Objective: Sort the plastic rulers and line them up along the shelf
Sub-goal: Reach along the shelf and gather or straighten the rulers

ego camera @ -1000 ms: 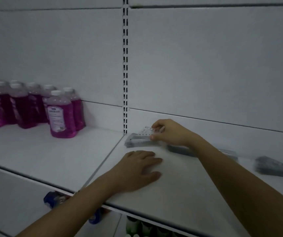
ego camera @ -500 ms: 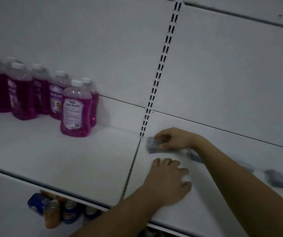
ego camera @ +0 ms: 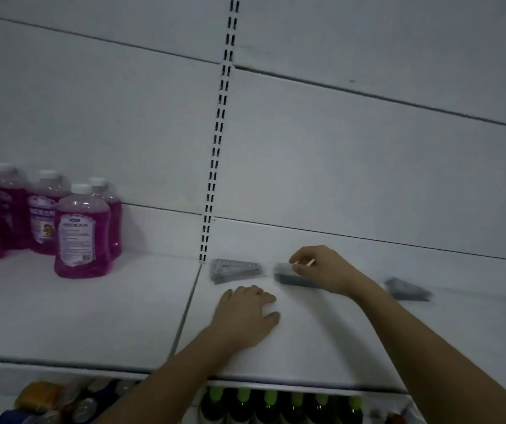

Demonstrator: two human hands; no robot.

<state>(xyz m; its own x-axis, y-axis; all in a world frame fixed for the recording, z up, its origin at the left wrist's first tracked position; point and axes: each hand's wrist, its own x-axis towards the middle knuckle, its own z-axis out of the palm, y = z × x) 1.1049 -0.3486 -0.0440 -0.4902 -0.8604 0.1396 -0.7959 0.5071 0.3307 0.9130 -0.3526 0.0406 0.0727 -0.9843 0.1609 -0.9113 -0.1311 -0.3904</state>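
My right hand (ego camera: 322, 267) pinches a flat grey plastic ruler pack (ego camera: 291, 275) beside the triangular ruler pack (ego camera: 235, 270) on the smooth white shelf (ego camera: 92, 316). My left hand (ego camera: 245, 315) lies flat, fingers relaxed, just in front of the triangular pack.

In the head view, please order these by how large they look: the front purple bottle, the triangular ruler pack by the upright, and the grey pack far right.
1. Front purple bottle, clearly largest.
2. Triangular ruler pack.
3. Grey pack far right, only slightly smaller looking; it is blurred, so ranks 2 and 3 are unsure.
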